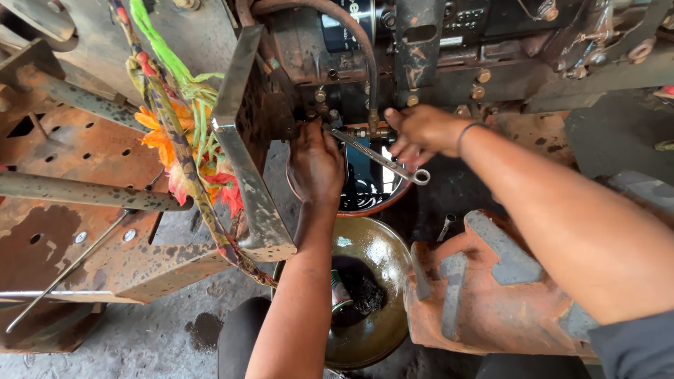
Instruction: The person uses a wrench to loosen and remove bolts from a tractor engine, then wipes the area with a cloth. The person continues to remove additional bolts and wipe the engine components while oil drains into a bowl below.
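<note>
Wrench (379, 156) is a long silver combination spanner, and my right hand (421, 132) has its fingers closed around the shaft, open end up on a fitting (370, 131) under the black hose (365, 63). My left hand (316, 165) is tucked in against the engine just beside it; can't tell what it's gripping. Below sit a pan of dark oil (365, 186) and a greasy bowl (372, 295).
</note>
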